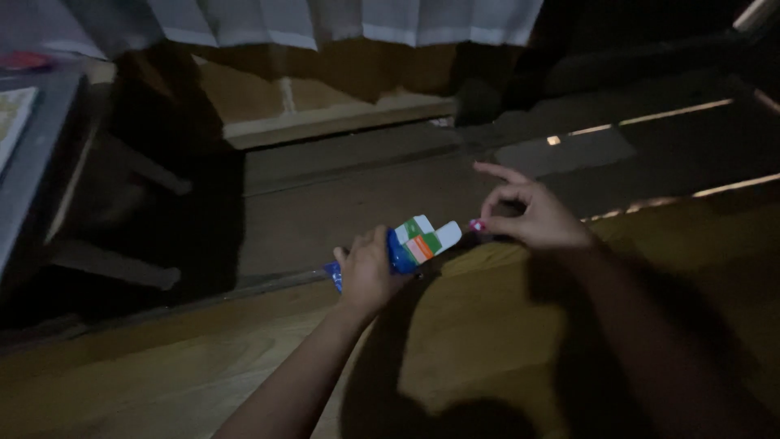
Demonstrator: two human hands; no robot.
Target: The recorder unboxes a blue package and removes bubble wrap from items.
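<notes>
In dim light, my left hand grips a tube coloured blue, white, green and orange, its nozzle end pointing right. My right hand sits at that end, thumb and fingers pinched on a small pink cap, with the index finger raised. Both hands hover above a wooden table top. The tube's tail end pokes out below my left hand.
A wooden floor lies beyond the table edge. White curtains hang at the top. A dark chair frame stands at left beside a grey surface. Thin strips of light cross the floor at right.
</notes>
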